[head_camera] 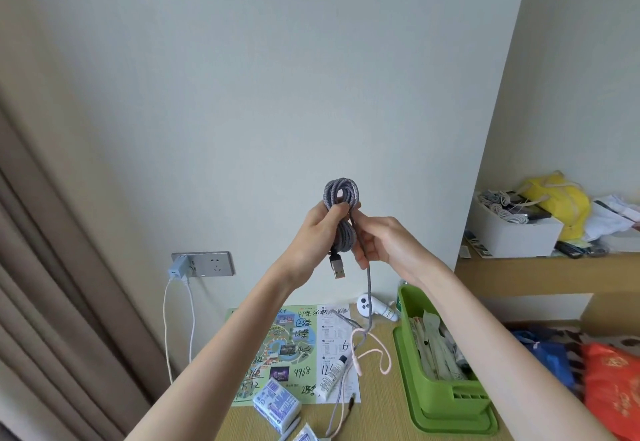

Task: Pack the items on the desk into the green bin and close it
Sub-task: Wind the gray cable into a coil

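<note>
I hold a coiled grey braided USB cable [341, 194] up in front of the wall. My left hand [320, 232] grips the coil, and its USB plug [337, 265] hangs below. My right hand [381, 241] pinches the loose strand, which trails down to the desk. The green bin [446, 402] stands open on the desk at the right, with several wrapped items inside. On the desk lie a pink cable [375, 354], a white tube [333, 376], tissue packs [275, 404] and a white device [375, 307].
A map sheet [294, 347] covers the wooden desk [375, 416]. A charger [178, 267] is plugged into the wall socket at left, beside a curtain [52, 284]. A shelf at right holds a white box [512, 232] and a yellow bag [561, 201]. Red and blue bags sit lower right.
</note>
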